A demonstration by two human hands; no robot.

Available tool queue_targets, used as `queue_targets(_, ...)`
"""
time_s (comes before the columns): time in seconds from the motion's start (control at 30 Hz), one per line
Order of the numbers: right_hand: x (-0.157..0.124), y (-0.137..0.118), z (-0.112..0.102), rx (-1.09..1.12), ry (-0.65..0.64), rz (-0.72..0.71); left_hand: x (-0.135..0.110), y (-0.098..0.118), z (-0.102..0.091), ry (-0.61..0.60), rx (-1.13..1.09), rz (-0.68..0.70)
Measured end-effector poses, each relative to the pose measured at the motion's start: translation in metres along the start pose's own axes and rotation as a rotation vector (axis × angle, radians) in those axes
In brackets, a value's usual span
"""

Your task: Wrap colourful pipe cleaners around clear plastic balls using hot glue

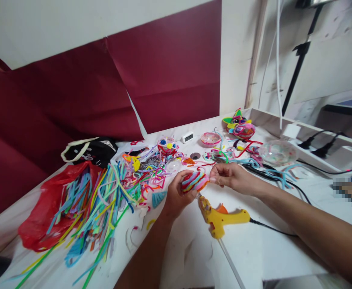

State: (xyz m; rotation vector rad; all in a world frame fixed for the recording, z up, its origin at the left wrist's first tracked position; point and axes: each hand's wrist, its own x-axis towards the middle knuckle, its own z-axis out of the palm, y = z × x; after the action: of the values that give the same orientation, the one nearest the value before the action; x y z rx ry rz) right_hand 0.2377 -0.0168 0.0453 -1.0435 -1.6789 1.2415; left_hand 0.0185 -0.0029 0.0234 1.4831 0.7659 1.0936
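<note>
My left hand [177, 194] is closed around a rounded piece covered in stripes of coloured pipe cleaner [195, 180], in red, blue, yellow and pink. On its right side, my right hand [227, 176] pinches at the piece's edge with thumb and forefinger, where a thin red end seems to be held; the fingers hide most of it. Just below both hands lies a yellow hot glue gun [221, 218], its nozzle close to the striped piece and a glue stick [232, 263] jutting out toward me.
Left, a red plastic bag [40, 224] spills a heap of pipe cleaners [103, 208]. Behind are clear bowls [278, 152], a small white digital clock [187, 137], decorated figures [242, 126] and a black pouch [90, 151]. A black cord [272, 228] trails right; plugs [322, 148] line the tray.
</note>
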Motion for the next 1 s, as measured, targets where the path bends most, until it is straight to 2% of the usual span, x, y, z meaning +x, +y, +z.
queue_targets(0.13,-0.0008,-0.0018,-0.0005,0.02,-0.019,0.015,-0.0003,0.0016,0.0005,-0.015,-0.034,-0.024)
queue_targets(0.37,0.0005,-0.0019,-0.0006,0.073,-0.023,0.049,0.0001,-0.0002,-0.002,-0.056,-0.091,0.011)
queue_targets(0.63,-0.0002,-0.0087,0.0013,0.155,-0.021,0.106,-0.0006,-0.0034,-0.0042,-0.104,-0.181,-0.059)
queue_targets(1.0,0.0023,-0.002,0.0007,0.154,-0.022,0.062,-0.002,-0.0046,-0.0042,-0.132,-0.306,-0.116)
